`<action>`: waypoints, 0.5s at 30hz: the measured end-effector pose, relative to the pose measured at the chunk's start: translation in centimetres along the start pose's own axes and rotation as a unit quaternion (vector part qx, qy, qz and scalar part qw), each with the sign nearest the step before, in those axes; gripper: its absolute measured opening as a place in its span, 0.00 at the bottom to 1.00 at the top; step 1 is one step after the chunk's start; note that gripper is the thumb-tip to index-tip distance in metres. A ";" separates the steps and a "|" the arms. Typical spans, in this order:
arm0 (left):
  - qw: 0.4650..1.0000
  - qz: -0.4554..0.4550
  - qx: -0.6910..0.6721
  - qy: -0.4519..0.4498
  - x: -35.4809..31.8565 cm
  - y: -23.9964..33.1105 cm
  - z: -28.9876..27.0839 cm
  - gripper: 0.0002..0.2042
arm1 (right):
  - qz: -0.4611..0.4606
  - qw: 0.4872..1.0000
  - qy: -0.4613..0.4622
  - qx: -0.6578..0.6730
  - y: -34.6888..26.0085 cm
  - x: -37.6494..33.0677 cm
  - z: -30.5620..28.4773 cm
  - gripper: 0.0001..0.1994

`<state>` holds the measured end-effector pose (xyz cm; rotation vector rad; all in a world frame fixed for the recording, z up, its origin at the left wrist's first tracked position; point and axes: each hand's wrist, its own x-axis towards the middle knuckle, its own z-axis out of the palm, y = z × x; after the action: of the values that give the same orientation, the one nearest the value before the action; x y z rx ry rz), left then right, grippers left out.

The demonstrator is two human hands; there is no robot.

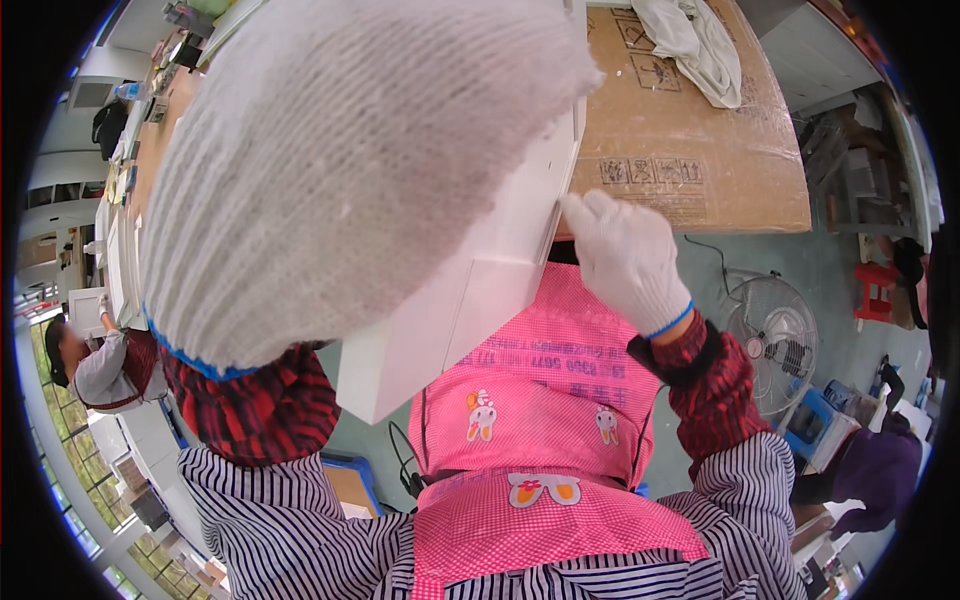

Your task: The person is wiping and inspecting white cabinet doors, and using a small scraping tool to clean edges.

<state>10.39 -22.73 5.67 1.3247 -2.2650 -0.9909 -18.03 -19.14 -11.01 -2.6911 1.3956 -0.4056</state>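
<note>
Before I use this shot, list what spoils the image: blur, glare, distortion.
In the head view, the gloved left hand looms close and slightly soft, hiding part of the white board; in the same view, pale shine marks the cardboard, the windows at lower left look bright, and the fisheye lens bends straight edges near the dark rim.

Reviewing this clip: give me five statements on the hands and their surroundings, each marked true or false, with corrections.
1. The left hand and right hand both wear white knitted gloves. True.
2. The left hand looks farther from the camera than the right hand. False: it looms nearer, hiding part of the white panel.
3. The apron is plain green. False: it is pink, with rabbit motifs.
4. In the picture, the fan is right of the right hand. True.
5. The pale cloth hangs on the fan. False: it lies on brown cardboard.
</note>
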 end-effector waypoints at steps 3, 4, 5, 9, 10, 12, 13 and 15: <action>1.000 -0.005 0.005 -0.002 0.2 0.3 0.0 0.18 | 0.001 1.000 -0.019 0.020 -2.1 -1.8 -0.2 0.10; 1.000 -0.004 0.006 -0.003 0.3 0.3 0.0 0.18 | 0.006 0.999 -0.039 0.036 -2.6 -2.2 -0.2 0.10; 1.000 -0.004 0.008 -0.006 0.4 0.3 0.1 0.18 | 0.011 0.997 -0.058 0.053 -3.1 -2.6 -0.1 0.10; 1.000 -0.008 0.013 -0.010 0.6 0.3 0.2 0.18 | 0.011 0.995 -0.049 0.086 -3.2 -3.8 0.4 0.10; 1.000 -0.009 0.015 -0.011 0.6 0.4 0.3 0.18 | 0.043 0.986 -0.016 0.162 -2.6 -3.8 0.9 0.11; 1.000 -0.011 0.016 -0.012 0.6 0.8 0.3 0.19 | 0.068 0.984 0.011 0.162 -1.5 -2.8 1.6 0.10; 1.000 -0.011 0.014 -0.011 0.6 0.6 0.3 0.19 | 0.092 0.982 0.033 0.159 -1.1 -2.3 1.9 0.09; 1.000 -0.013 0.012 -0.010 0.3 0.3 0.3 0.19 | 0.101 0.980 0.021 0.172 -0.7 -1.5 1.9 0.06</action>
<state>9.82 -22.76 5.66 1.3626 -2.2863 -0.9934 -17.83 -17.63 -13.02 -2.2551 1.4387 -0.6233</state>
